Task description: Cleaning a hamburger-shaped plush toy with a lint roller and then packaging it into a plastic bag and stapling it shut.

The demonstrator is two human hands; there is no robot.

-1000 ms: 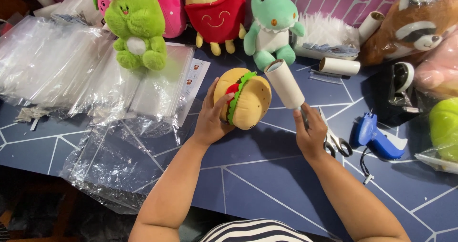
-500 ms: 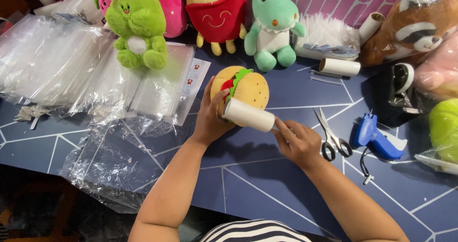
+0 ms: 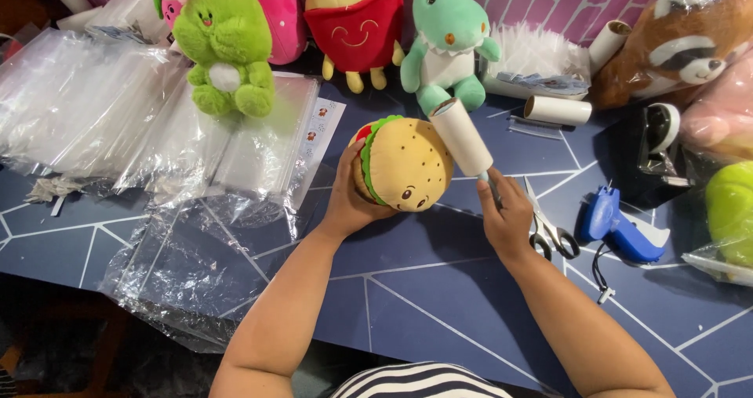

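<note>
Burger plush [image 3: 404, 163] in left hand [image 3: 349, 202]; lint roller [image 3: 461, 138] touching.

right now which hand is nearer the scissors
Right. The right hand, holding the lint roller, sits just beside the scissors; the left hand grips the burger plush farther off.

Toy-packing workshop; plush toys [image 3: 357, 21], plastic bags [image 3: 94, 108], tagging gun [image 3: 616, 229].

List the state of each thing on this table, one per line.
burger plush: held up on edge by the left hand
lint roller: gripped by the right hand, roll touching the plush
scissors: lying closed
blue tagging gun: lying flat
clear bags: stacked
green plush: sitting upright
</note>
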